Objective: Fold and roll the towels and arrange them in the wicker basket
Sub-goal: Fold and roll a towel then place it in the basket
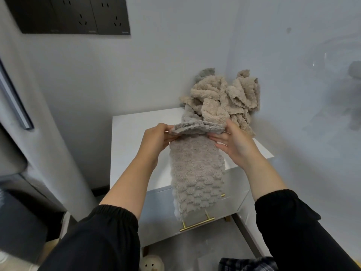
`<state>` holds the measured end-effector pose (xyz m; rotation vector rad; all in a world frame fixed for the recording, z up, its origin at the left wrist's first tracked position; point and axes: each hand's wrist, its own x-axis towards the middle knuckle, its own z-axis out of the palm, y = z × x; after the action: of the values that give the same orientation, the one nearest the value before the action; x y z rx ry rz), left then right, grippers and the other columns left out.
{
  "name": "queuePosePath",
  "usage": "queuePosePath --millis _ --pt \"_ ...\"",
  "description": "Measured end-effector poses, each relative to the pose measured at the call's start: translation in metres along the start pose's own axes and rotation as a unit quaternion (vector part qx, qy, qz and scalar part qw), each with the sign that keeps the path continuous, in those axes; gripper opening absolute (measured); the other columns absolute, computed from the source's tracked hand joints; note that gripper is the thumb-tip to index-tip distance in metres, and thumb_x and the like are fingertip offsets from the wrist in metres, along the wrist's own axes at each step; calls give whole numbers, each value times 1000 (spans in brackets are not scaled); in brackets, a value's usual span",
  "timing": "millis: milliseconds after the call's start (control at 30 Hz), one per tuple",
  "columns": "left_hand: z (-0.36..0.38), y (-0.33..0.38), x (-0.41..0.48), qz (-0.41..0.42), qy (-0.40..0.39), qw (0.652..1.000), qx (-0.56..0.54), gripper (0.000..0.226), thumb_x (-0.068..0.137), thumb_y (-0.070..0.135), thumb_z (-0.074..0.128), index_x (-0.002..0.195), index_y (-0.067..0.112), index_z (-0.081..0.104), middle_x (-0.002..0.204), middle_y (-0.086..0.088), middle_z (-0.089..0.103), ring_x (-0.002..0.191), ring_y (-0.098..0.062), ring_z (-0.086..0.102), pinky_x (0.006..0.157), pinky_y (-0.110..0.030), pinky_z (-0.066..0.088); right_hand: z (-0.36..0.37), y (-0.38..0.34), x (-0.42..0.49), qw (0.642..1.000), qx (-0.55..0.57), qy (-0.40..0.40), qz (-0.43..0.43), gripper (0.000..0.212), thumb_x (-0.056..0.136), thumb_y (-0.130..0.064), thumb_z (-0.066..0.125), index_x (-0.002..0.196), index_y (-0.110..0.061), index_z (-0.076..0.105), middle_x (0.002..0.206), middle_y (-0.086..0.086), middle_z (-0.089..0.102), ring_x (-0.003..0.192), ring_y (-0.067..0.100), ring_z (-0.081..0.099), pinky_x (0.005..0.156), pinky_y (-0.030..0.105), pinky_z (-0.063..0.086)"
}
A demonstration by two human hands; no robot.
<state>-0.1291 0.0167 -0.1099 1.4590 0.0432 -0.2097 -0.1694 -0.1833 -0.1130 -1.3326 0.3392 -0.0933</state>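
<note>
A grey, bubbly-textured towel (197, 173) lies folded into a long strip on the white cabinet top and hangs over its front edge. My left hand (154, 141) pinches the strip's far end at its left corner, and my right hand (234, 145) holds the right corner. That far end is lifted and curled toward me. Behind it a heap of beige and grey towels (220, 96) is piled against the wall corner. No wicker basket is in view.
The white cabinet (132, 133) has a drawer with a gold bar handle (197, 224). Walls close in behind and on the right. A dark socket panel (74, 14) hangs upper left. A small plush toy (152, 264) sits on the floor below.
</note>
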Motion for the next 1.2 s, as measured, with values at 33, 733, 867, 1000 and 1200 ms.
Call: queuePosePath --millis 33,733,867,1000,1200 --pt "0 -3 1 -8 4 1000 6 25 93 23 48 92 8 68 95 -9 73 90 -17 68 84 -24 48 1 1 0 1000 2 9 0 18 99 -35 47 103 -21 58 98 9 73 98 17 68 91 33 47" --pt "1 -42 4 96 33 902 420 19 87 24 62 69 21 67 77 1 68 83 -19 62 72 -28 47 -11 33 2 871 -477 78 -88 17 81 -3 64 76 -19 65 71 -4 60 75 18 58 66 22 39" --pt "0 -46 8 107 33 890 442 11 81 30 70 73 26 63 93 2 66 98 -20 58 85 -37 48 -13 37 5 864 -490 77 -91 38 84 -7 63 121 -14 57 118 4 58 107 22 55 78 23 36" --pt "-1 -45 10 87 -7 882 463 35 82 29 69 112 23 50 107 2 57 104 -24 55 93 -38 41 -9 34 5 926 -375 8 -45 57 90 0 50 142 -18 35 142 9 43 104 25 58 70 29 42" --pt "-4 -41 10 90 -25 901 424 62 78 18 74 135 18 49 119 -5 57 109 -25 54 93 -32 43 -10 31 8 923 -379 6 -66 54 86 -6 64 135 -15 46 97 -1 46 77 11 48 67 23 41"
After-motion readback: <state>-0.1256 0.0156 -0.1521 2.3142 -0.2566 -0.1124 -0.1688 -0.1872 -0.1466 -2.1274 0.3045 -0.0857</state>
